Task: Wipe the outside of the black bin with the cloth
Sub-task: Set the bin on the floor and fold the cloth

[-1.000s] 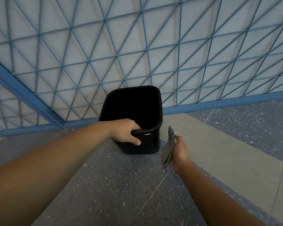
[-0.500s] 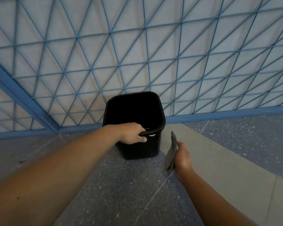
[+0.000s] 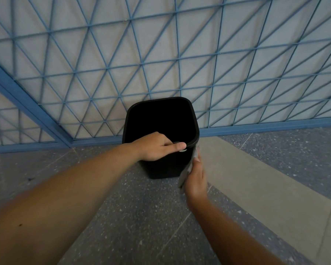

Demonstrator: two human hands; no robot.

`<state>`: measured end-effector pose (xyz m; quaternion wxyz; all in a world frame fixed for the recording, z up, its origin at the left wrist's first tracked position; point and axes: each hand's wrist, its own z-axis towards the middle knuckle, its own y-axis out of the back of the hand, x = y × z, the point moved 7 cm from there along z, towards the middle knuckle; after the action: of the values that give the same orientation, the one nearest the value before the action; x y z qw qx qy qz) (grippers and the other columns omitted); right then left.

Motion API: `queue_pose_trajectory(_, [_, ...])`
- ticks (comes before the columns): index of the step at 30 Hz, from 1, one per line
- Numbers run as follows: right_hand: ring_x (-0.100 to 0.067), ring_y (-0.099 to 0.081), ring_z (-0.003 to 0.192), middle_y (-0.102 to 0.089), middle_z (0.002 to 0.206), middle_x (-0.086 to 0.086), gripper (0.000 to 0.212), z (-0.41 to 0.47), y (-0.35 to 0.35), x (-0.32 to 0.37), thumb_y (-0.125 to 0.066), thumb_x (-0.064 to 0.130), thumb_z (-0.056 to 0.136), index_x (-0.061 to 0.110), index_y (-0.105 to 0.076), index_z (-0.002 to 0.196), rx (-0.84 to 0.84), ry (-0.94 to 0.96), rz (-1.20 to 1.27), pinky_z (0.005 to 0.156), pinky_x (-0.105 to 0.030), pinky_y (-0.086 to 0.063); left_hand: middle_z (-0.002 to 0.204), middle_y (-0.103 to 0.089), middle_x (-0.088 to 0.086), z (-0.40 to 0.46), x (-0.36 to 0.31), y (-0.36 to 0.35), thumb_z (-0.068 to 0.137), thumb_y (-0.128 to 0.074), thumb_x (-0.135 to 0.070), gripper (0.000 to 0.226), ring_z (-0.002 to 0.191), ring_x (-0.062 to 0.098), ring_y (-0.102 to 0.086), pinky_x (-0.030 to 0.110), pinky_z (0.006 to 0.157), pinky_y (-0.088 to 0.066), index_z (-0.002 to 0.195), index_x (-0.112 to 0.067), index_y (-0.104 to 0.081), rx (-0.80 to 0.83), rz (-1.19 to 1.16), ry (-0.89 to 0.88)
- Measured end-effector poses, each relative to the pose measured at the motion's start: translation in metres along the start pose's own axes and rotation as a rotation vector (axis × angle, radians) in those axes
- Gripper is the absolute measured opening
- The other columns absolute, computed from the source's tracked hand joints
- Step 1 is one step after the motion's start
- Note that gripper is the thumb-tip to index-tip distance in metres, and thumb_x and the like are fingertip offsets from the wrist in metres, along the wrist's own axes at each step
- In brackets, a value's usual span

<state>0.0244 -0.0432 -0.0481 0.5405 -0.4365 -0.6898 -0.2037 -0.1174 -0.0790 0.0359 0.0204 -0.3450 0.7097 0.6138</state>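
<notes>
Dim, even light, wide-angle bending at edges, slight motion blur

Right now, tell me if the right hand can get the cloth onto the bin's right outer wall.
Probably yes: the right hand already presses the cloth against the black bin, with nothing between them.
</notes>
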Motion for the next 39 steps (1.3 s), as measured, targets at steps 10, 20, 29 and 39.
queue_pose_trajectory(10, [-0.022,-0.025,0.161,-0.03,0.173,-0.007,0.05,0.025,0.054,0.012,-0.027,0.025,0.116,0.016,-0.028,0.165,-0.094,0.105,-0.035,0.135,-0.041,-0.016,0.072,-0.061,-0.006,-0.001,0.009,-0.003,0.073,-0.03,-0.089,0.074,0.07,0.009,-0.058,0.033,0.073,-0.045,0.067,-0.025,-0.066,0.096,-0.038,0.07])
queue_pose_trajectory(20, [0.008,-0.02,0.155,-0.026,0.169,0.01,0.062,0.018,0.057,0.08,-0.026,0.036,0.102,0.02,-0.027,0.162,0.029,0.478,-0.124,0.123,-0.003,-0.017,0.072,-0.07,0.009,0.022,-0.096,0.03,0.09,-0.059,-0.059,0.055,0.067,0.02,-0.068,0.036,0.067,-0.059,0.081,-0.006,-0.071,-0.448,-0.376,0.054])
queue_pose_trajectory(29, [-0.01,-0.02,0.163,-0.02,0.177,0.004,0.062,0.023,0.088,0.097,-0.042,0.044,0.096,0.061,-0.019,0.151,0.149,0.458,-0.03,0.136,-0.046,-0.019,0.103,-0.077,0.01,0.044,-0.135,-0.055,0.093,-0.064,-0.033,0.027,0.096,0.023,-0.073,0.032,0.081,-0.056,0.11,-0.014,-0.074,-0.175,-1.238,0.262])
queue_pose_trajectory(39, [-0.018,-0.067,0.089,-0.074,0.097,-0.004,0.021,0.063,0.17,0.072,-0.058,0.032,0.106,0.017,-0.072,0.099,0.099,-0.24,-0.204,0.077,-0.031,-0.051,0.085,-0.06,0.014,0.063,-0.132,-0.091,0.079,-0.053,-0.011,0.009,0.076,0.028,-0.061,0.033,0.068,-0.047,0.087,-0.011,-0.057,-0.143,-1.218,0.441])
